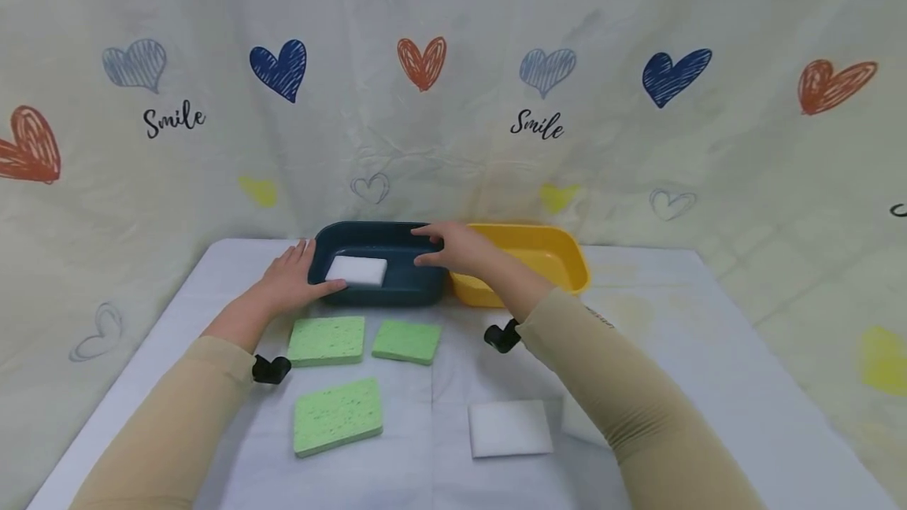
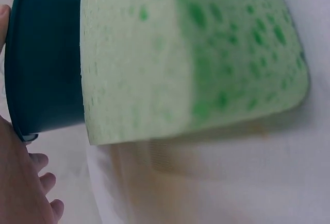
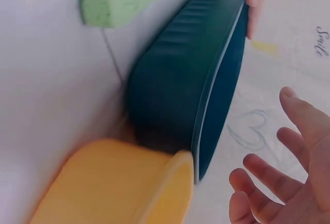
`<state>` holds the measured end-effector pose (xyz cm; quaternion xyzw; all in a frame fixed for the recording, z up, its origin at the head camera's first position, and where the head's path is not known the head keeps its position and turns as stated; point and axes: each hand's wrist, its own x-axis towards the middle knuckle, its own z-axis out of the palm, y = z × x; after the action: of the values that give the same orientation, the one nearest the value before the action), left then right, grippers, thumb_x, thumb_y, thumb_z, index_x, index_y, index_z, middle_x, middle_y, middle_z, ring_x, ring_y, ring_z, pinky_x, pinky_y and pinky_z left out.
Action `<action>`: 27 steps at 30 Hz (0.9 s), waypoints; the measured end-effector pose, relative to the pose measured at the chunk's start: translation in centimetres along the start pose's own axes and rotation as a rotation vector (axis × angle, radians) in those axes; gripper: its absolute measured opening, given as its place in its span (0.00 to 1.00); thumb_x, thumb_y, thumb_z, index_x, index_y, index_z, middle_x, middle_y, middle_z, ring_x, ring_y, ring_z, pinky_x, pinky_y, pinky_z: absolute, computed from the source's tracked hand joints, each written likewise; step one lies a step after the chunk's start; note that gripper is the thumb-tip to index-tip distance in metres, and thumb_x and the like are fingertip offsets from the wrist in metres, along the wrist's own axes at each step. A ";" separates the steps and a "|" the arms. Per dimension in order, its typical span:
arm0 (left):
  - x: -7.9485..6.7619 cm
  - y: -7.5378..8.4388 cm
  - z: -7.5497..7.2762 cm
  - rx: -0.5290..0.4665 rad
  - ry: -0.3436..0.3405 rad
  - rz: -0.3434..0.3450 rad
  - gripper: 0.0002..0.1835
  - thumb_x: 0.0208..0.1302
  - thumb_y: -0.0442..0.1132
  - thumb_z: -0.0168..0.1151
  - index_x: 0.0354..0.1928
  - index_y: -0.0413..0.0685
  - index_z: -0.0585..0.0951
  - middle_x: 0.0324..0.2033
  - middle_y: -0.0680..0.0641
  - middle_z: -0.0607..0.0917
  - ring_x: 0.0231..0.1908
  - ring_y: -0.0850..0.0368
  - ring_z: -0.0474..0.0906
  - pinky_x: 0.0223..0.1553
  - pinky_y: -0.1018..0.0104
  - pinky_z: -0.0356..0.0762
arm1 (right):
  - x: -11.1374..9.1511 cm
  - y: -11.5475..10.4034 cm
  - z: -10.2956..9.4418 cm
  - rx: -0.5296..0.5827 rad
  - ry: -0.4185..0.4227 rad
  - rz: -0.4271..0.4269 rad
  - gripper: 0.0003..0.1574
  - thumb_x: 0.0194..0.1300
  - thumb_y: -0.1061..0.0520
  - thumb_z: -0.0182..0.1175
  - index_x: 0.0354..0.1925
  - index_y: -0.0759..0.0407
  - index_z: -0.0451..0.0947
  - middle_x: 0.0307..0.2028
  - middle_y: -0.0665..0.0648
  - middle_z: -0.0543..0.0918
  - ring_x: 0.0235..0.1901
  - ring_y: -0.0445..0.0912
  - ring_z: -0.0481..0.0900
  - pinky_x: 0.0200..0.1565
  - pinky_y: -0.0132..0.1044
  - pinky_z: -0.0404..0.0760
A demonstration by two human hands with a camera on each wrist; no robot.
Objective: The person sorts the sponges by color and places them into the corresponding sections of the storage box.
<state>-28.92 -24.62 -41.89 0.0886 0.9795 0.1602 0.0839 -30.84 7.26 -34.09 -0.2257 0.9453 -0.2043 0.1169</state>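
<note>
My left hand rests at the left end of a dark teal tub, its fingers along the outside and its thumb over the front rim. A white sponge lies inside that tub, near the thumb. Over the tub's right end hovers my right hand, fingers apart and nothing in them. In the right wrist view, this hand shows beside the tub's opening, away from the rim. A green sponge looms large in the left wrist view, close under the left wrist.
A yellow tub stands against the teal one on the right. Nearer me lie green sponges, one on the left, a smaller one and one in front. A white sponge lies beside another, partly under the right sleeve.
</note>
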 end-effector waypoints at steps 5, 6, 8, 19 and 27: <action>-0.2 -0.3 0.0 -0.014 -0.015 -0.014 0.66 0.59 0.78 0.49 0.76 0.31 0.36 0.74 0.26 0.38 0.73 0.26 0.33 0.71 0.34 0.34 | -2.4 1.3 -0.5 -0.003 0.027 0.020 0.39 0.64 0.40 0.66 0.71 0.41 0.69 0.62 0.58 0.75 0.57 0.52 0.73 0.60 0.47 0.73; -0.2 -0.4 0.0 -0.017 -0.017 -0.015 0.66 0.59 0.78 0.49 0.76 0.31 0.36 0.74 0.26 0.38 0.73 0.26 0.33 0.71 0.34 0.34 | -2.9 1.6 -0.6 0.003 0.032 0.024 0.39 0.64 0.40 0.66 0.71 0.42 0.69 0.62 0.58 0.75 0.57 0.52 0.73 0.61 0.47 0.73; -0.2 -0.5 0.0 -0.015 -0.017 -0.016 0.66 0.59 0.78 0.49 0.76 0.31 0.36 0.74 0.26 0.38 0.73 0.26 0.33 0.71 0.34 0.34 | -4.2 2.2 -0.8 0.007 0.041 0.019 0.39 0.65 0.41 0.66 0.71 0.44 0.69 0.63 0.57 0.75 0.59 0.52 0.73 0.61 0.48 0.73; 0.2 -0.4 0.1 0.003 -0.014 -0.018 0.67 0.59 0.79 0.48 0.76 0.31 0.35 0.75 0.26 0.38 0.73 0.26 0.33 0.71 0.33 0.33 | -11.9 7.3 -1.9 -0.043 0.104 0.090 0.36 0.63 0.42 0.68 0.68 0.46 0.73 0.57 0.58 0.78 0.45 0.52 0.75 0.45 0.43 0.78; 0.0 -0.1 0.0 0.006 -0.009 0.007 0.66 0.60 0.78 0.49 0.75 0.29 0.36 0.74 0.25 0.39 0.73 0.26 0.35 0.70 0.33 0.35 | -17.4 11.9 -1.8 -0.072 0.118 0.170 0.41 0.61 0.35 0.67 0.68 0.46 0.73 0.57 0.58 0.78 0.44 0.50 0.75 0.38 0.39 0.76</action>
<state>-28.92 -24.67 -41.92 0.0932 0.9793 0.1570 0.0873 -20.71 25.81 -35.42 -0.1363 0.9730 -0.1724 0.0699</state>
